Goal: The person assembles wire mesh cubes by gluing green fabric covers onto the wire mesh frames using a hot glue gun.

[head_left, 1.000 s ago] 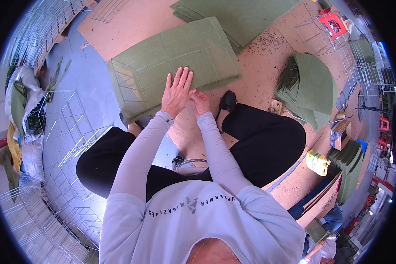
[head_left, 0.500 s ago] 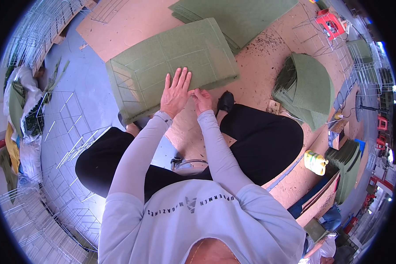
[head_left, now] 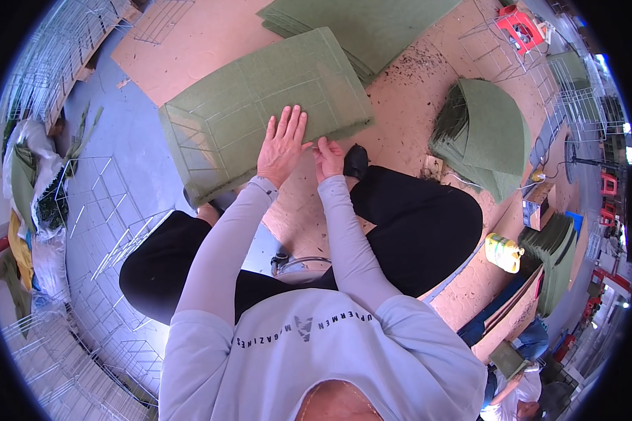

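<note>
A wire frame covered in green felt (head_left: pixel 239 91) lies in front of my knees, its thin rods showing through the cloth. My left hand (head_left: pixel 282 144) rests flat on the felt near its closest edge, fingers stretched out and a little apart. Just right of the left thumb, at that same edge, is my right hand (head_left: pixel 328 158), its fingers curled into a pinch. Whatever sits between those fingertips is hidden or too small to make out.
Flat green sheets (head_left: pixel 372 28) are stacked beyond the frame, and curved green pieces (head_left: pixel 488 133) lie to the right. Bare wire frames (head_left: pixel 105 203) stand at left. A yellow bottle (head_left: pixel 503 252), a red stool (head_left: pixel 519 29) and another person (head_left: pixel 516 393) are on the right.
The covered frame sits slightly further left in view. My right hand has drawn a little away from the left thumb, still pinching; my left hand stays flat on the felt.
</note>
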`<state>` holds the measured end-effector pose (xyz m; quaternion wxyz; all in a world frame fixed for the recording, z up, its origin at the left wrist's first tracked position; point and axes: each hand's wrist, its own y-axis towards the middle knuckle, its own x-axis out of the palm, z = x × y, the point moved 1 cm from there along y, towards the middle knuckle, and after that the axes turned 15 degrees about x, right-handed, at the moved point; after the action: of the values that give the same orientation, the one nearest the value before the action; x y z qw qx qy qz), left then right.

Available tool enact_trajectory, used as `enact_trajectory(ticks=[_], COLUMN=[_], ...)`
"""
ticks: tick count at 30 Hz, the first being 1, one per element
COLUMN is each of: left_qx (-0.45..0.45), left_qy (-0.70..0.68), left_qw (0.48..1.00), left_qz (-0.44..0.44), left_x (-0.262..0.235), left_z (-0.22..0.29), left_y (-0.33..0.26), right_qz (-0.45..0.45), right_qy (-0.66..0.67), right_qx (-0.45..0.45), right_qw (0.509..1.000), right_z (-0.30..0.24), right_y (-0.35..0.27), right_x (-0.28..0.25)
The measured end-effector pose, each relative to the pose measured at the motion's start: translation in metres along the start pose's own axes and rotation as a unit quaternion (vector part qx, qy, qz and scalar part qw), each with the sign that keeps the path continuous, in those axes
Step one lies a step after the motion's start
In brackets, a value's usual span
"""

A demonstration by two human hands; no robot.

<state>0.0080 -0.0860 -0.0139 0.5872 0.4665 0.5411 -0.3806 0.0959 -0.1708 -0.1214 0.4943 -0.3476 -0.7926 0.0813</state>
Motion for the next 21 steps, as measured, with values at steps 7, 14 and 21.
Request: enact_trajectory(ticks=[7,14,21], left_qx=[-0.003,-0.007,-0.015], left_qy=[-0.010,0.004,0.015], left_qw=[1.000,1.000,1.000], left_qz=[0.005,0.002,0.006], left_x=[0.000,0.002,0.006], left_z=[0.003,0.000,0.002], left_y=[-0.002,-0.006,-0.004], right_qz=[0.172,0.230,0.214], right_qy=[-0.059,-0.509,-0.698], right_qx=[0.012,-0.417,-0.435], right_qw=[0.983,0.717,0.526], right_z=[-0.007,-0.080,-0.073], right_y=[-0.011,-0.011,0.025], right_x=[-0.011,0.077,0.087])
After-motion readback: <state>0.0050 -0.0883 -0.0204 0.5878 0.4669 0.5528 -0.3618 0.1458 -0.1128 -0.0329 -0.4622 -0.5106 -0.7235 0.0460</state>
